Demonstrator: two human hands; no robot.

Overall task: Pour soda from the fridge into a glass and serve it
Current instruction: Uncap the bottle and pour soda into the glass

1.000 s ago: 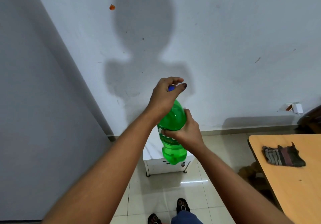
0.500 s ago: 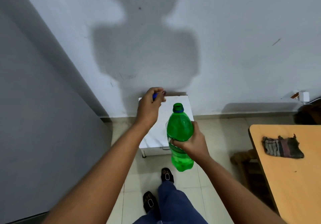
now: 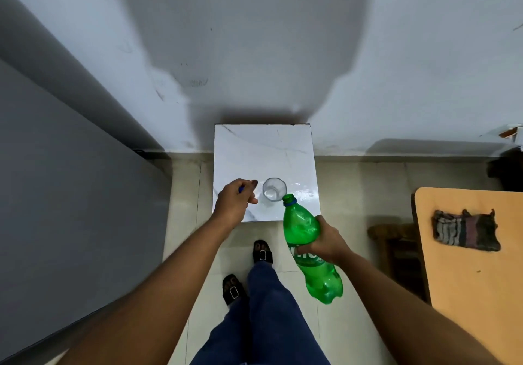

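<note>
A grey cabinet-like panel [image 3: 70, 209] fills the left side of the view, standing against the pale wall. Next to it, the left hand [image 3: 233, 203] hovers over the near left part of a small white marble-patterned table [image 3: 254, 149]; its fingers are curled closed around a small blue bottle cap [image 3: 240, 190], of which only a sliver shows between them. Just beside that hand, to its right, a clear faceted drinking glass [image 3: 274, 189] stands upright on the tabletop, its mouth facing up.

The green plastic soda bottle [image 3: 310, 251] comes next. Its long axis runs diagonally, with the uncapped neck pointing up and left toward the glass and the base angled down toward the person's right. The open mouth sits at the glass's near right edge. The right hand [image 3: 325, 240] wraps closed around the bottle's middle, at the label, from the right side. Thus the bottle lies in the right hand and apart from the left.

Below, blue trouser legs and black sandals stand on the tiled floor. Far right, a striped dark cloth [image 3: 465, 231] lies on an orange wooden table [image 3: 475, 294].
</note>
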